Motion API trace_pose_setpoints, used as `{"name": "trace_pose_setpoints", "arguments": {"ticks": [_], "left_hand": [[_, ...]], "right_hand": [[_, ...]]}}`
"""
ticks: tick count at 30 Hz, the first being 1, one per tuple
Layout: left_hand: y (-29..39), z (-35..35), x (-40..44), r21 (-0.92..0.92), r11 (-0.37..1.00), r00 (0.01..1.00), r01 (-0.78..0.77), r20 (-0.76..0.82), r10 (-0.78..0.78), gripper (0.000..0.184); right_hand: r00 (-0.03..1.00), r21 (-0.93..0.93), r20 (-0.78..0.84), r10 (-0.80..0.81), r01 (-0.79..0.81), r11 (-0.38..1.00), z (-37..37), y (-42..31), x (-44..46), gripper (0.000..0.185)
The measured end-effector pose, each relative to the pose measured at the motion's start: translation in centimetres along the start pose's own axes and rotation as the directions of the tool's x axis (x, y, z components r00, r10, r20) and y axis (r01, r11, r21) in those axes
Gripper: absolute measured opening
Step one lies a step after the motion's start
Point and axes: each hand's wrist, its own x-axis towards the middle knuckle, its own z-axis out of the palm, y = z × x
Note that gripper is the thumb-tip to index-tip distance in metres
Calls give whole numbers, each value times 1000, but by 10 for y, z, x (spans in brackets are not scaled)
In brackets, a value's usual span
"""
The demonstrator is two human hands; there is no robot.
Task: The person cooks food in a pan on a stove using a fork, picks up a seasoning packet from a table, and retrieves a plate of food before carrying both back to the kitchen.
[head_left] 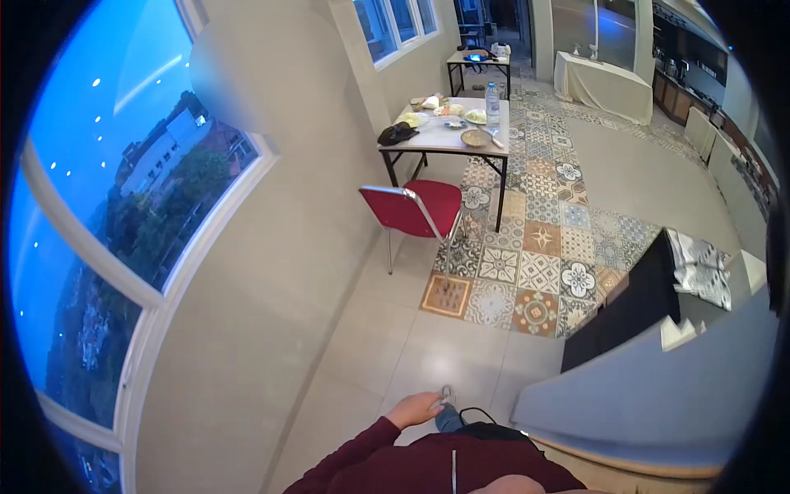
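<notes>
Small pale item [447, 393], head view: just past the fingertips of the left hand [414, 409], above the floor beside a blue trouser leg [448, 420]. Could be a shoe tip; too small to settle. Left fingers look loosely curled; cannot tell whether they grip it. Right hand not made out, so no reading of its fingers. Ahead, well apart: white table [438, 142] with water bottle [492, 109], woven-looking bowl [476, 137] and black bundle [397, 134]; red chair [434, 202] at its near side. Judgement: no finished handling shows; what remains cannot be told.
</notes>
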Motion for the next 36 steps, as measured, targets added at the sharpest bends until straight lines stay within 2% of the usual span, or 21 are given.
{"name": "trace_pose_setpoints", "arguments": {"ticks": [3,6,9,12,15,17,20,22,25,26,28,29,30,31,32,33,35,36], "left_hand": [[-45,-67,26,-7,992,989,126,75,-125,36],[-101,-123,65,-59,985,987,163,15,-162,39],[-159,-175,113,39,950,951,309,5,-310,43],[-224,-212,176,131,913,907,386,125,-401,47],[-263,-258,275,227,920,878,319,294,-377,50],[-277,-295,350,269,954,924,129,318,-214,49],[-234,-363,476,320,943,960,-97,279,4,48],[-204,-390,567,354,922,915,-157,404,1,51],[-131,-417,687,295,891,842,-345,517,155,49],[-118,-412,725,279,865,830,-417,504,237,49],[-87,-396,801,247,805,798,-539,454,395,48],[-76,-385,839,224,797,780,-561,464,420,49],[-56,-381,868,200,793,766,-576,469,439,50],[-37,-378,892,177,794,758,-582,473,450,50],[-20,-378,915,166,825,755,-541,529,388,50],[-7,-378,939,128,821,734,-556,540,412,50],[6,-381,984,58,816,699,-575,552,453,49],[10,-385,1007,-31,791,651,-610,549,524,49]], "right_hand": [[997,36,33,63,-64,997,-4,-72,55,28],[997,102,20,81,-82,991,-14,-140,103,27],[996,172,-4,94,-92,981,-28,-196,151,25],[985,255,-36,171,-157,954,-37,-225,189,23],[955,370,-59,292,-251,895,-38,-236,212,22],[930,469,-76,360,-285,836,-36,-242,214,21],[899,620,-101,427,-278,733,-37,-261,221,19],[876,724,-178,449,-192,662,-46,-281,224,18],[796,826,-321,513,-29,563,-100,-320,230,13],[763,841,-367,532,28,540,-129,-336,232,11],[661,797,-494,565,84,599,-184,-338,249,11],[605,766,-554,572,102,634,-215,-336,257,12],[514,650,-671,535,59,758,-250,-339,267,10],[472,637,-704,532,88,766,-285,-343,274,10],[435,622,-733,522,120,774,-324,-349,288,11],[399,604,-764,507,165,779,-370,-373,305,12],[260,363,-907,333,78,928,-463,-424,334,14],[255,313,-927,276,119,942,-507,-452,352,17]]}}
